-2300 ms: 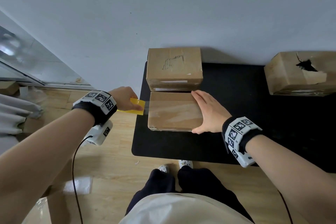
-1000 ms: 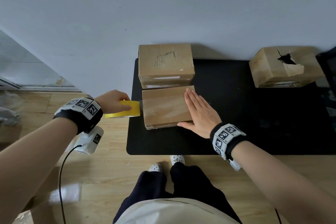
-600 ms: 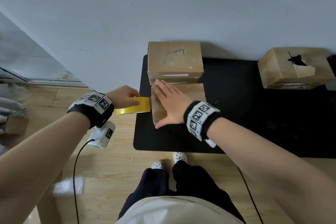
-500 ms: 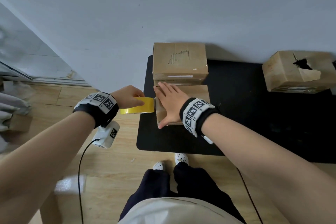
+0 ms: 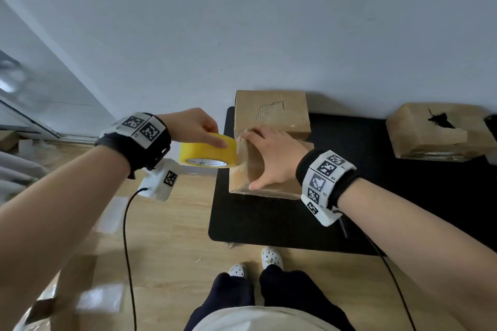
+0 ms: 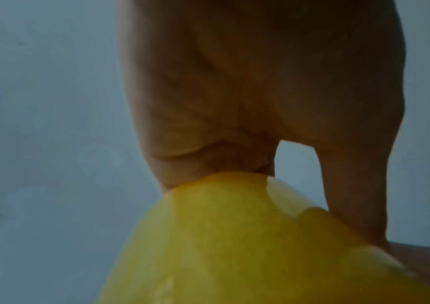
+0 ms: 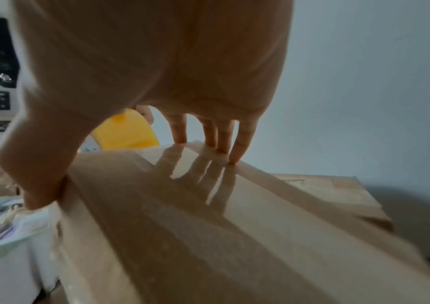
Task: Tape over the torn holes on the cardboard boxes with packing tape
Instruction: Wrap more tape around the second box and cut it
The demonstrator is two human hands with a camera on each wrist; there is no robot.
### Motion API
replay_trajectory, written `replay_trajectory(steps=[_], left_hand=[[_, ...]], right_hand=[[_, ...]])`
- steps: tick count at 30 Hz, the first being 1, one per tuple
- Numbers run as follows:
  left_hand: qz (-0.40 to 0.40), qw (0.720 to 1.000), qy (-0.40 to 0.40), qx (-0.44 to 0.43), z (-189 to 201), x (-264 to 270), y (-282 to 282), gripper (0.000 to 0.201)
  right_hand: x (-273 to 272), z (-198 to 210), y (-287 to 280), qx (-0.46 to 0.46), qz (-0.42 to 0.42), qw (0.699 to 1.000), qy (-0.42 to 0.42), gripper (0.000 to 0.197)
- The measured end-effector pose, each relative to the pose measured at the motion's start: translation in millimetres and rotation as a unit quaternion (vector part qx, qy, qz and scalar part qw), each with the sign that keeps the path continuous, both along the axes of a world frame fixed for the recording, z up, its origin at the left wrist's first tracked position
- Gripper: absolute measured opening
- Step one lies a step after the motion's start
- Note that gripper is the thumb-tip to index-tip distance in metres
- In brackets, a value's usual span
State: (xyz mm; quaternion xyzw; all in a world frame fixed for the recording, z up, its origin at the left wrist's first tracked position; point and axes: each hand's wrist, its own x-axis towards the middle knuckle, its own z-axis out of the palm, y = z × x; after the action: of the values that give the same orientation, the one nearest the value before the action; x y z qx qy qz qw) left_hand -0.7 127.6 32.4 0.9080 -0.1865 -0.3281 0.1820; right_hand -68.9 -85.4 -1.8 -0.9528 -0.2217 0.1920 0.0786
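Note:
My left hand (image 5: 199,126) grips a yellow packing tape roll (image 5: 208,153) from above, held right against the left end of the near cardboard box (image 5: 239,177) on the black mat (image 5: 269,220). My right hand (image 5: 271,156) lies spread on that box's top, fingertips at its left edge beside the roll and thumb over the front edge. In the right wrist view the straight fingers (image 7: 224,133) press on the glossy box top (image 7: 208,226), with the roll (image 7: 128,133) just beyond. The left wrist view shows the roll (image 6: 234,246) under my hand (image 6: 234,102).
A second box (image 5: 271,113) with a scuffed top sits against the wall, touching the near box. A third box (image 5: 435,131) with a torn black hole (image 5: 441,119) stands at the mat's far right. Wooden floor (image 5: 166,236) and a glass door (image 5: 32,94) lie to the left.
My right hand slid across the near box's top from its right side to its left edge. The tape roll came up against the box's left end and sits a little higher.

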Motion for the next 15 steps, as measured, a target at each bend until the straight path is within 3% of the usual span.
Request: replay_trajectory(steps=[5, 9, 15], left_hand=[[-0.022, 0.999, -0.034, -0.007, 39.4, 8.4, -25.0, 0.051], [-0.049, 0.998, -0.039, -0.02, 48.0, 8.2, -44.3, 0.039], [-0.034, 0.994, -0.031, -0.096, 55.4, 9.5, -70.9, 0.041]], right_hand=[[0.9, 9.8, -20.9, 0.126, -0.048, 0.991, -0.002, 0.114], [-3.8, -0.4, -39.4, 0.171, -0.085, 0.982, 0.001, 0.115], [-11.7, -11.5, -67.5, 0.214, -0.149, 0.965, 0.016, 0.116]])
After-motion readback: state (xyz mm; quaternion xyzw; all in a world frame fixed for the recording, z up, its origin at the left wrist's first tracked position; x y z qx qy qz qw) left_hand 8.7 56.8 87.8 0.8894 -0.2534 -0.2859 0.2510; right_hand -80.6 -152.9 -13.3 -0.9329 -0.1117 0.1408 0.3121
